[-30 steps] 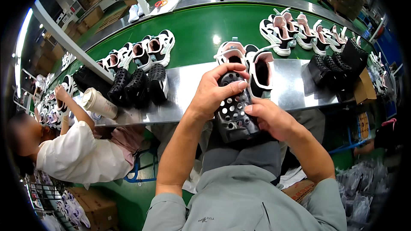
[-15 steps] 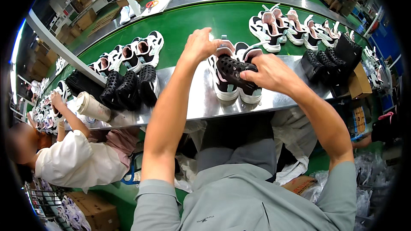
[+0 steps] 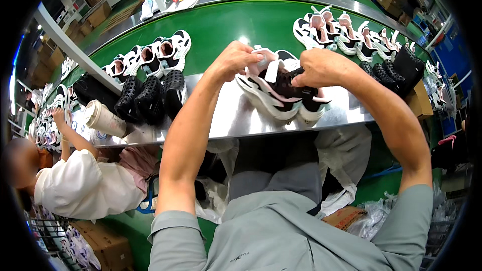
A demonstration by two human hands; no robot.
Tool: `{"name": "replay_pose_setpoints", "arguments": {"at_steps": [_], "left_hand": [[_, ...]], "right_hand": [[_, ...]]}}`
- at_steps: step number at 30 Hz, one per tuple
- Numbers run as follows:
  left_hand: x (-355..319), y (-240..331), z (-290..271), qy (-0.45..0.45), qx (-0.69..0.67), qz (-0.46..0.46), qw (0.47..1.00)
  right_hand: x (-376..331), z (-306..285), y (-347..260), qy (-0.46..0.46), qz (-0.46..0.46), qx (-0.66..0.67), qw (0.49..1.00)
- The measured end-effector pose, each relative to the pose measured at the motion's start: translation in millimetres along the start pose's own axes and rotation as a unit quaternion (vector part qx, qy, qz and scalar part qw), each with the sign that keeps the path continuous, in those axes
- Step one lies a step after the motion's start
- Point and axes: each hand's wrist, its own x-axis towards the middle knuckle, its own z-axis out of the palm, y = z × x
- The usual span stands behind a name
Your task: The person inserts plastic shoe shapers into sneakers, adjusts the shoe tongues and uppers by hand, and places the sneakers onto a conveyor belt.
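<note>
A white-and-black sneaker with pink lining is tilted on the metal ledge in front of me, beside a second similar sneaker. My left hand pinches the pale, pink-lined upper at the sneaker's far end. In my right hand is a black perforated shoe insert, its front part down inside the tilted sneaker's opening. My fingers cover the insert's other end. Both hands are closed.
Black shoe inserts stand on the ledge at left, more inserts at right. Sneakers line the green belt on both sides. A lidded cup stands near a co-worker at left. A post slants across the left.
My left hand has come down onto the sneaker's upper and gripped it. The sneaker has turned and tilted, and the insert in my right hand has gone into its opening.
</note>
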Motion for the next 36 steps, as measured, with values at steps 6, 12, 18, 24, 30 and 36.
{"name": "replay_pose_setpoints", "arguments": {"at_steps": [6, 12, 18, 24, 30, 36], "left_hand": [[6, 0, 20, 0.023, 0.003, 0.043, 0.999], [-7, 8, 9, 0.016, -0.001, 0.012, 1.000], [-2, 6, 26, -0.007, 0.032, 0.034, 0.999], [-26, -11, 36, 0.092, -0.089, 0.082, 0.988], [-103, -13, 101, 0.202, 0.165, 0.021, 0.965], [-139, 14, 103, 0.240, 0.396, 0.123, 0.878]], "right_hand": [[21, 69, -22, 0.159, -0.023, 0.008, 0.987], [18, 81, -26, 0.174, -0.118, -0.029, 0.977], [51, 102, -2, 0.203, -0.078, -0.092, 0.972], [22, 117, -12, 0.478, -0.017, 0.119, 0.870], [43, 129, 5, 0.240, 0.073, 0.221, 0.942], [2, 116, -8, 0.256, -0.038, 0.404, 0.877]]}}
